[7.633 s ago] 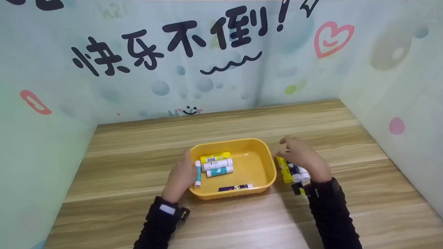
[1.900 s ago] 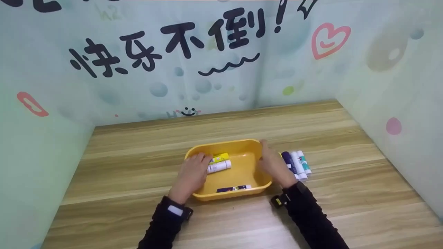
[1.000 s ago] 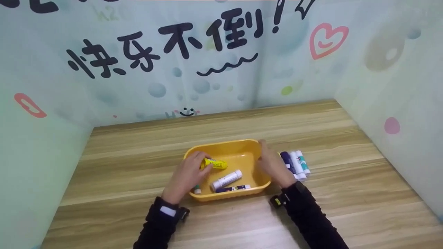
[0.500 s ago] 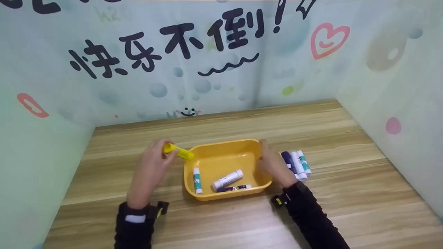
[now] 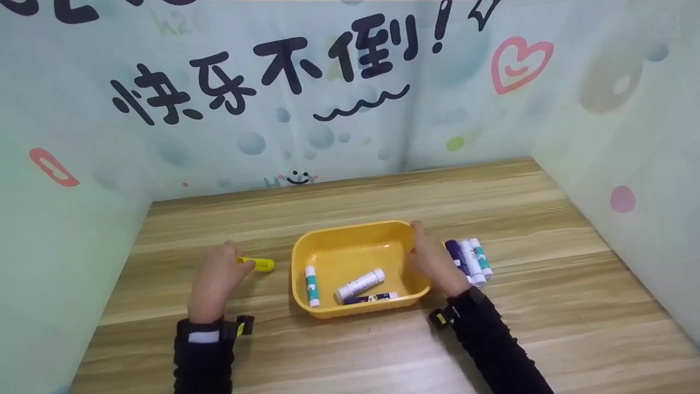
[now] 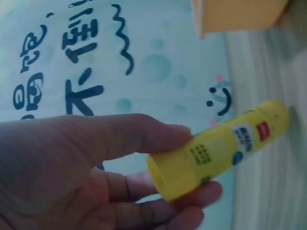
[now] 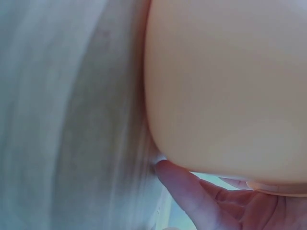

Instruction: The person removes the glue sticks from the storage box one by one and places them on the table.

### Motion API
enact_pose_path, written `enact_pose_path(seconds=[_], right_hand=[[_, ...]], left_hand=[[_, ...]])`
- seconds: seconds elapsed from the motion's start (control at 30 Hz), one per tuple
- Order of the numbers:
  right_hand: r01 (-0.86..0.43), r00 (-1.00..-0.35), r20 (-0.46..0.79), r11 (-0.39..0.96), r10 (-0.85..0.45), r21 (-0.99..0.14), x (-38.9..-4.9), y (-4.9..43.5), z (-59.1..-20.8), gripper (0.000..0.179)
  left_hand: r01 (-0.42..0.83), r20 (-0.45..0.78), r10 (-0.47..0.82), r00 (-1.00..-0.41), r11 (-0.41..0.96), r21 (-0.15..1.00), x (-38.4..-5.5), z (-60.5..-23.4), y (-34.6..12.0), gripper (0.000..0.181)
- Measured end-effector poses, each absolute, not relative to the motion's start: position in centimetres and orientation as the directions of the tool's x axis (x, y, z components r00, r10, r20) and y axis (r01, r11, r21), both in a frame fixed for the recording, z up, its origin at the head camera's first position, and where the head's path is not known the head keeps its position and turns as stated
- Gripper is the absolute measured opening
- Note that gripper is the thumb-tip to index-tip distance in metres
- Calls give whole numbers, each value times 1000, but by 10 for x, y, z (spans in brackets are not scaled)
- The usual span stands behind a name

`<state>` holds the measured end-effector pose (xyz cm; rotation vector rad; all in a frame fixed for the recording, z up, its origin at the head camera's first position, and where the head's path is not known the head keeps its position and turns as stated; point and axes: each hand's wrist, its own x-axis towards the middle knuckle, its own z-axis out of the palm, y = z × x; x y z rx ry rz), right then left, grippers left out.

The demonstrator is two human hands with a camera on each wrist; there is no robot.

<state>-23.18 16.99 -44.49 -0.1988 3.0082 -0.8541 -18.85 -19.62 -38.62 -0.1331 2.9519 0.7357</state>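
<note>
The left hand (image 5: 215,282) pinches one yellow tube (image 5: 262,265) between thumb and fingers, between the table (image 5: 208,224)'s left edge and the tray (image 5: 350,232). The right hand (image 5: 437,265) grips the tray's right rim. Laying the tube flat and releasing gently should stop it rolling. Inside the tray: one teal tube (image 5: 311,286) by the left wall, one white tube (image 5: 362,284), one navy tube (image 5: 369,298) at the near edge. Past the right rim: one outer navy tube (image 5: 456,256), one outer white tube (image 5: 471,262), one outer teal tube (image 5: 481,257); the hand may hide others.
</note>
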Motion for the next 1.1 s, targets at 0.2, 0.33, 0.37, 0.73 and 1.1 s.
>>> enact_pose_path(seconds=[0.2,0.33,0.37,0.73,1.1], right_hand=[[-149,-989,58,849,-138,-507,-232,170,-446,61],[-132,-990,31,850,-135,-510,-232,170,-446,61],[-132,-990,27,849,-138,-512,-232,170,-446,61],[-94,-993,-10,834,-118,-543,-232,170,-445,61],[-164,-986,71,850,-148,-501,-231,171,-447,58]], left_hand=[[-205,-367,-42,-929,885,417,-190,-401,-200,23],[-270,-470,-20,-882,840,471,-191,-409,-200,19],[-289,-483,-20,-875,822,490,-191,-410,-200,20],[-298,-540,-3,-842,836,460,-186,-406,-201,22],[-110,-328,16,-945,926,361,-186,-390,-189,41]])
